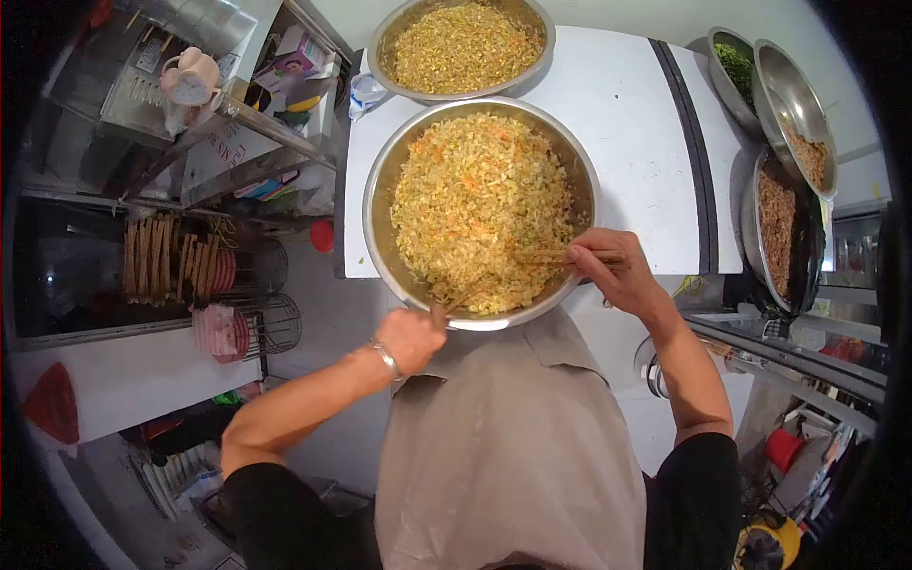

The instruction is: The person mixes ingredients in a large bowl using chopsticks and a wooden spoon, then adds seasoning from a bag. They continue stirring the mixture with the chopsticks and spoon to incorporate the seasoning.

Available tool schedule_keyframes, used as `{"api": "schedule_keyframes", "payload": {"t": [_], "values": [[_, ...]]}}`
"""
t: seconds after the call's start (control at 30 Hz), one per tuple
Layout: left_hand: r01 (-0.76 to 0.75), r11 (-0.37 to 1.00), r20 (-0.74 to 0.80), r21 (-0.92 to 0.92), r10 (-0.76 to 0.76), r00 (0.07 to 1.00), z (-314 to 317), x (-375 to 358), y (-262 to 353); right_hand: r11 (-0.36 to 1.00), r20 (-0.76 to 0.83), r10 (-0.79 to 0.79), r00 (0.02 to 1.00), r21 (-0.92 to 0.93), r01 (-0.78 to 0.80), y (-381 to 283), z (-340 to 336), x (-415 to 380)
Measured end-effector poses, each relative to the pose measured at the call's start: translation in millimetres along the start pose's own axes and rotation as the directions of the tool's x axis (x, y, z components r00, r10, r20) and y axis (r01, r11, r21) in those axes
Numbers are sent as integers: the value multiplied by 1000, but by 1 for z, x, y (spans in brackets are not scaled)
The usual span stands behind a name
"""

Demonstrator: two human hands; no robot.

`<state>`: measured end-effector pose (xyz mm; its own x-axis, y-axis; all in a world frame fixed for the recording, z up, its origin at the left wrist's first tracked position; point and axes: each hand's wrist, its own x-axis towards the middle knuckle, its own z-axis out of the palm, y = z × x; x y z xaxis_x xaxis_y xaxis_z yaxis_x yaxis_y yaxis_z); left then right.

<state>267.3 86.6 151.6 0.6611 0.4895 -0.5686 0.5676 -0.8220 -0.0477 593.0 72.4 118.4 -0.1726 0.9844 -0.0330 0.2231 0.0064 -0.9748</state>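
A wide steel bowl point(373, 214) stands at the table's front edge, close against my apron. It is heaped with a chopped yellow mixture point(480, 195) flecked with orange and green. My right hand point(613, 271) is closed around a pair of wooden chopsticks point(543, 256) at the bowl's right side, their tips sunk in the mixture. At the near left rim, my left hand point(413, 337), with a bracelet at its wrist, grips wooden chopsticks point(463, 298) that slant into the food; its fingertips are mostly hidden from above.
Behind stands a second steel bowl point(377, 71) of similar yellow filling. Along the right are a bowl of chopped greens point(733, 65), a tilted bowl with brown filling point(807, 157) and another brown-filled bowl point(774, 228). Metal shelving point(275, 119) with a pink clock point(190, 76) borders the left.
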Motion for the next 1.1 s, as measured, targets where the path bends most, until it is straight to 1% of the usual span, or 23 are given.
{"api": "schedule_keyframes", "payload": {"t": [0.1,0.13,0.17,0.2,0.23,0.3,0.33,0.4,0.43,0.5,0.53,0.6,0.63,0.7,0.73,0.8,0.87,0.9,0.93,0.97,1.03,1.07,1.1], "values": [[7,1000,-1,5,-7,1000,5,15,-9,997,43,-28,999,-67,30,1,0,4],[76,997,34,-28,-75,997,-4,12,-15,996,65,-8,998,-87,13,-3,-7,6],[111,992,-7,-56,-112,994,-16,5,-21,995,88,8,996,-104,1,-9,-12,10],[145,987,-45,-76,-148,988,-37,-5,-27,996,19,94,995,-2,-94,-22,-17,13],[178,979,-82,-96,-186,979,-50,-12,-35,985,14,162,987,-56,-161,-30,-28,18],[235,967,-34,-98,-239,970,-58,-14,-57,958,-27,162,986,-237,-164,-28,-38,30],[264,959,-10,-103,-266,964,-59,-13,-63,961,-15,202,979,-191,-201,-19,-36,33],[263,933,110,-244,-243,964,-34,5,-69,958,13,270,963,-104,-268,16,-20,41],[267,912,167,-312,-224,960,-17,17,-73,931,-30,363,931,47,-362,25,-5,43],[306,768,194,-563,-238,952,15,36,-78,897,6,373,928,252,-362,47,22,44],[317,669,209,-672,-239,948,27,42,-78,898,-10,364,931,270,-348,50,32,44],[358,436,227,-826,-324,918,43,42,-73,902,-46,337,940,301,-309,47,44,49],[365,313,247,-877,-357,901,45,40,-72,931,-55,269,961,271,-245,42,44,53],[314,351,171,-882,-382,908,33,33,-86,971,-65,145,987,201,-129,25,31,61],[288,362,134,-887,-395,909,20,27,-90,982,-56,129,990,149,-119,6,22,62],[286,557,92,-780,-349,932,-24,14,-100,996,-41,82,996,45,-80,-39,4,67],[286,734,92,-615,-294,951,-37,9,-109,956,44,180,983,-243,-164,-49,-12,67],[268,756,130,-597,-239,962,-24,13,-109,904,74,237,969,-383,-192,-48,-21,66],[246,777,170,-579,-180,969,3,20,-105,897,85,332,940,-336,-286,-24,-18,61],[220,797,209,-562,-120,970,26,29,-100,935,115,355,928,-42,-352,10,-9,53],[304,507,216,-807,-227,950,55,50,-77,869,41,418,908,273,-412,45,20,45],[321,325,234,-890,-278,932,61,55,-70,874,12,413,910,274,-401,47,26,48],[317,273,238,-908,-288,928,60,55,-71,879,-18,409,912,276,-389,46,32,50]]}}
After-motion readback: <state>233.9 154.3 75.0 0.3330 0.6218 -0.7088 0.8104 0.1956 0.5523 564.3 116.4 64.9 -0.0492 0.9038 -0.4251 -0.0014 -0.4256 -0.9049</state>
